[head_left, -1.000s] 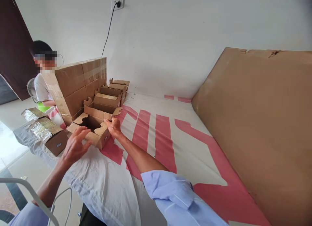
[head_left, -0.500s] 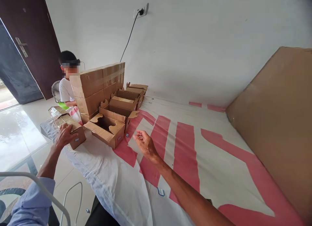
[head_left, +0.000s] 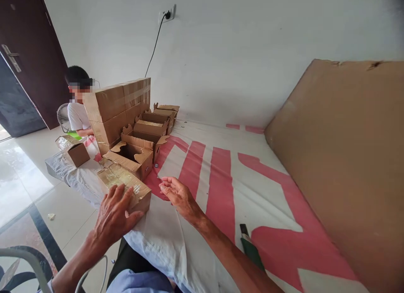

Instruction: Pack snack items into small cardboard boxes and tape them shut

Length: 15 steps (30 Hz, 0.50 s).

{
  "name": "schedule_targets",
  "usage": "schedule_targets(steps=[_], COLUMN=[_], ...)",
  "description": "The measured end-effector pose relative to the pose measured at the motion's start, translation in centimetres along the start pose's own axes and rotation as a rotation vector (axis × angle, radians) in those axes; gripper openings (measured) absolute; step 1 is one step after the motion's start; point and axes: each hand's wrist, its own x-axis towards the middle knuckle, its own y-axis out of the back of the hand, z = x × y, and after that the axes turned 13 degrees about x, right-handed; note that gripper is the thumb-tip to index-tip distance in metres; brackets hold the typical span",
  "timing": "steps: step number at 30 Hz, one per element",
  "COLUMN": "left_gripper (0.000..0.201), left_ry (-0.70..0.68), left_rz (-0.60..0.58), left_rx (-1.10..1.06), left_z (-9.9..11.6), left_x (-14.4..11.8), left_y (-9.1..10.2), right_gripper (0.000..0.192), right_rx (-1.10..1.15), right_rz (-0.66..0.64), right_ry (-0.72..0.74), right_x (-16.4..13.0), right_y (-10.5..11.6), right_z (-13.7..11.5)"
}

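A closed cardboard box point(head_left: 139, 187) with clear tape across its top lies at the near edge of the cloth-covered surface. My left hand point(head_left: 115, 211) grips it, fingers spread over the top and thumb down at the near end. Just right of this box, my right hand point(head_left: 178, 196) hovers over the cloth with thumb and fingertips pinched together. Anything between those fingertips is too small to make out. Directly behind the taped box stands an open cardboard box point(head_left: 145, 166) with raised flaps.
More open boxes point(head_left: 154, 126) run back toward the wall, beside a stack of closed cartons point(head_left: 110, 103). Another box point(head_left: 77, 154) sits at the left, near a seated person point(head_left: 78, 116). A green, dark-tipped object point(head_left: 251, 249) lies by my right forearm. A large cardboard sheet point(head_left: 331, 158) leans at right.
My left hand has brought the taped box right and nearer, away from the other box at the left. My right hand stays close by, fingers still pinched. The view has swung slightly right.
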Motion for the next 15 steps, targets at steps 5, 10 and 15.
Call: schedule_targets(steps=[5,10,15], left_gripper=[0.044,0.048,0.05], left_ry=[0.228,0.327,0.339], left_rz=[0.148,-0.051,-0.148], left_rx=[-0.14,-0.436,-0.758], left_z=[-3.7,-5.9,-3.5], left_x=[2.5,4.6,3.3], left_y=[0.2,-2.2,-1.9], right_gripper=[0.07,0.069,0.059], right_rx=[-0.016,0.001,-0.005], right_rz=[0.071,0.068,0.117], right_ry=[-0.024,-0.037,0.144], right_x=[-4.3,-7.4,-7.4], right_y=[1.5,2.2,3.5], right_z=[0.4,1.5,1.4])
